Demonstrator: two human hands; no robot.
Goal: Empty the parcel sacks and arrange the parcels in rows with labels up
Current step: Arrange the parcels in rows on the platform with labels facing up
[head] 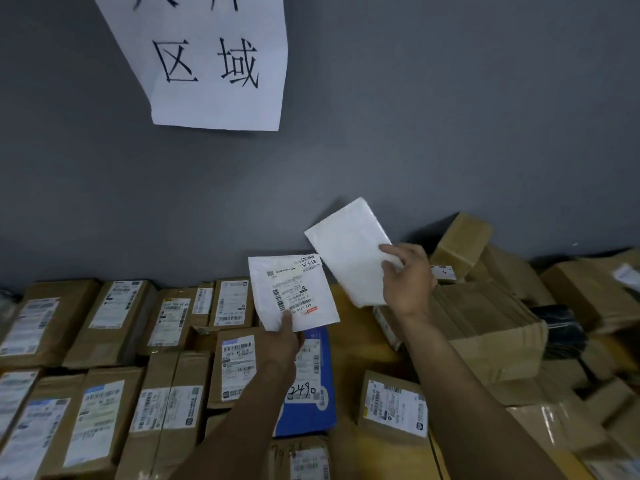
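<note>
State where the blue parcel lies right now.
In the head view the blue parcel lies lower centre, just below the left hand, flanked by the left brown box and the right brown box.

The paper sign (214, 64) is cut off by the top edge, its upper characters only half seen. The fingers of the left hand (282, 344) are hidden behind the labelled mailer (291, 292); only the thumb is shown. Of the white mailer (349, 251) held by the right hand (408, 278), only a plain face is seen; the other side is hidden. The blue parcel (311, 386) is partly covered by the left forearm.
</note>
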